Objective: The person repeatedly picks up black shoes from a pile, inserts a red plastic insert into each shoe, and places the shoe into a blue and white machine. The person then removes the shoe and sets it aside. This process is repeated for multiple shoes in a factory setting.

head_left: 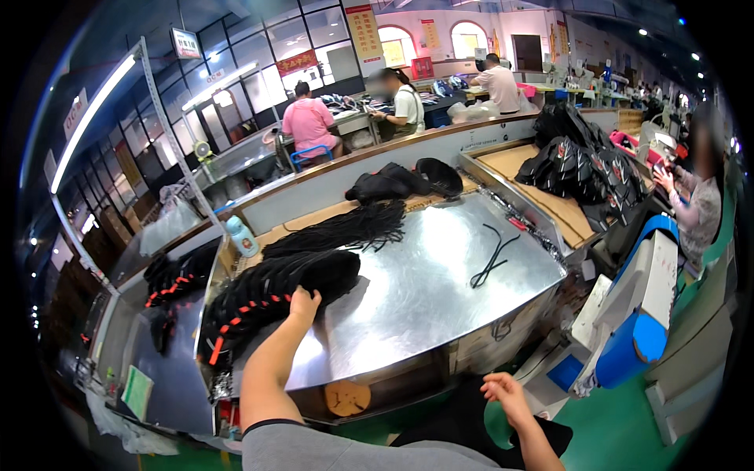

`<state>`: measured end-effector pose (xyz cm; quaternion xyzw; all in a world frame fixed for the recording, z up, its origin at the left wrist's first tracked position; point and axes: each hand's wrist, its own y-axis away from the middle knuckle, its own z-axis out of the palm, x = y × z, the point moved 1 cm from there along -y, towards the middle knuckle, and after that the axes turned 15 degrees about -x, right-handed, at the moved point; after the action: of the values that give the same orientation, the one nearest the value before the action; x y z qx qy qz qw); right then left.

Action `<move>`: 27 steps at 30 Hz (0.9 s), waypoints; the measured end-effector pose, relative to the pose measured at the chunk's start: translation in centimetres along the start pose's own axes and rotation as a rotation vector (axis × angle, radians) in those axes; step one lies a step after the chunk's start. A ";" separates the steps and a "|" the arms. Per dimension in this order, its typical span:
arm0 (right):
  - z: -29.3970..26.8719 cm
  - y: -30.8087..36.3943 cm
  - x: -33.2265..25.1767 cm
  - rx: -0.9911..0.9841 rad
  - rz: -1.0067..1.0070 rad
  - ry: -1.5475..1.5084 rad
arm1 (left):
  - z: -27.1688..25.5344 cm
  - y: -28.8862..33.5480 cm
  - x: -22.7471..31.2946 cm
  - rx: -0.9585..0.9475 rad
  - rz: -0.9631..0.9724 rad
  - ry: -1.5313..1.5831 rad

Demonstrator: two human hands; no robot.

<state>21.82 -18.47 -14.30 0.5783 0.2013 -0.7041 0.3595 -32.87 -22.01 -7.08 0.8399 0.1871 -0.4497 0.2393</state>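
Note:
A long row of black shoe uppers [263, 286] with orange tabs stands packed together on the left of the metal table [424, 290]. My left hand [303, 303] reaches to the near side of this row. Its fingers are closed on the edge of one upper, and the thumb shows beside them. Lower right, in front of the table, my right hand [506, 395] hangs with its fingers loosely bent and nothing visible in it. Behind the row lies a bundle of black laces [345, 229]. Two loose black cords [493, 259] rest on the table's right part.
A light-blue bottle [242, 236] stands behind the row. More black uppers [404, 180] lie at the table's back edge, and a large pile [577, 165] sits on the right-hand bench. A white and blue machine [640, 314] stands at the right, near a seated person [697, 204].

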 end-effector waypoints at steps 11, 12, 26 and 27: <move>-1.8 -9.4 -5.6 0.068 -0.020 0.376 | -26.6 -10.1 -1.6 0.680 0.398 0.805; -1.6 -10.6 -6.5 0.101 -0.088 0.477 | -27.1 -13.1 -1.9 0.766 0.349 0.755; -4.8 -18.7 -11.3 0.223 -0.363 1.014 | -34.8 -39.9 2.2 0.328 0.077 0.224; -4.7 -18.9 -12.1 0.235 -0.359 1.014 | -35.2 -40.8 2.5 0.269 0.094 0.330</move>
<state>11.86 0.56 -6.38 0.8380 0.3649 -0.4051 0.0247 -29.71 31.62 -1.78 0.9343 0.1229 -0.3152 0.1120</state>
